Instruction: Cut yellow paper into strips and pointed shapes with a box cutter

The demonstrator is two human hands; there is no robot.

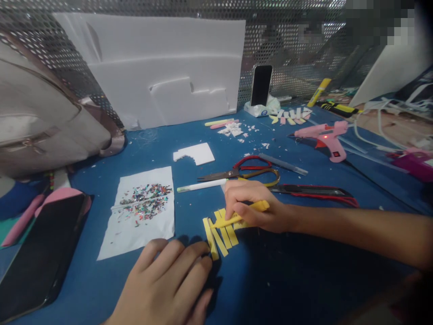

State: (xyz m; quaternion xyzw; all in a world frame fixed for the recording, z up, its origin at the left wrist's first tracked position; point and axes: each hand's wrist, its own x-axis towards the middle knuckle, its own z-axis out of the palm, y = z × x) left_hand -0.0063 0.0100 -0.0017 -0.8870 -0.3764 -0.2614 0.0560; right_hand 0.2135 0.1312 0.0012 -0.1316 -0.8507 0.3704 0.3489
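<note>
A slim yellow marker [259, 206] is gripped like a pen in my right hand [252, 203], its tip down at the left toward several yellow strips [225, 234]. The strips lie side by side on the blue table, some partly under my right hand. My left hand [172, 275] rests palm down with its fingers bent and apart, holding nothing. Its fingertips reach the lower end of the leftmost strip; whether they press on it I cannot tell. A white pen with a green end [202, 185] lies just beyond the strips.
Scissors [233, 174], a red-and-black cutter [314, 192] and a pink glue gun [324, 136] with a lit red light lie right. Left are a paper with glitter [165, 178] and a black phone [43, 257]. White foam board [199, 154], scraps [232, 129] and an upright phone [261, 85] stand behind.
</note>
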